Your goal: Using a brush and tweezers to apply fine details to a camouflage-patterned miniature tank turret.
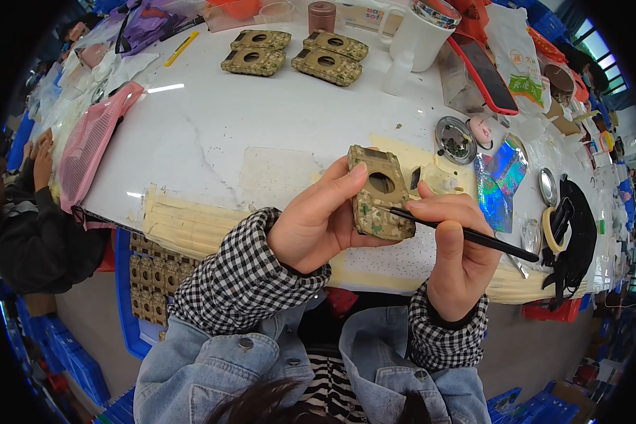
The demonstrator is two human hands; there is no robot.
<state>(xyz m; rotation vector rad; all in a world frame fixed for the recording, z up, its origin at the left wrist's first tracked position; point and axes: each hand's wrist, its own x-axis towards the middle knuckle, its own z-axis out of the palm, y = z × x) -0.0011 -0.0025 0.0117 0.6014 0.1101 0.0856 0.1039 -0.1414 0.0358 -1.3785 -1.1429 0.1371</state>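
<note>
Camouflage-patterned hull [374,199] is raised over the surface [173,131], clasped in your left hand [307,230], presumably to steady its face while your right hand [466,268] pinches a slim black tool [495,244] there.

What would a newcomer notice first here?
The camouflage-patterned piece in the left grip, with the right grip aiming a slim black tool at it. Four similar pieces sit on the far side of the white table, and a pink mesh item stands out at its left.
</note>
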